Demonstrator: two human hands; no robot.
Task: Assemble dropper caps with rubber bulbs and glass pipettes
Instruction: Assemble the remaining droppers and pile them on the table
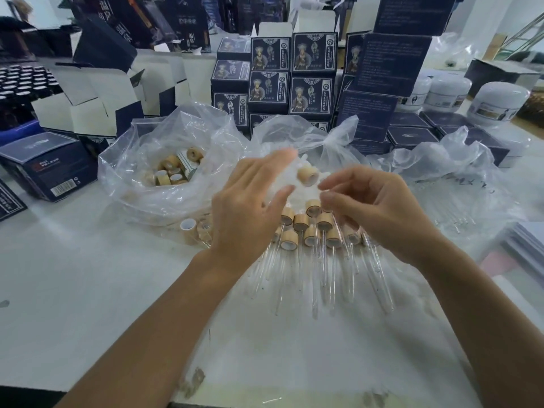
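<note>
From the head camera, both hands hover over a white counter (88,275). The left hand (250,207) has straight, spread fingers, its grip apart and holding nothing. The right hand (374,210) has curled fingers; whether its grip pinches anything cannot be told through the blur. Between the fingertips sits a wooden cap (307,175), blurred. Below lies a cluster of finished droppers (312,231), glass tubes pointing toward the person. To the left, a plastic bag (141,184) holds loose caps.

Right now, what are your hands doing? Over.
Left hand open. Right hand fingers curled, grip unclear. Wooden cap blurred between them. Nothing blocking.
</note>
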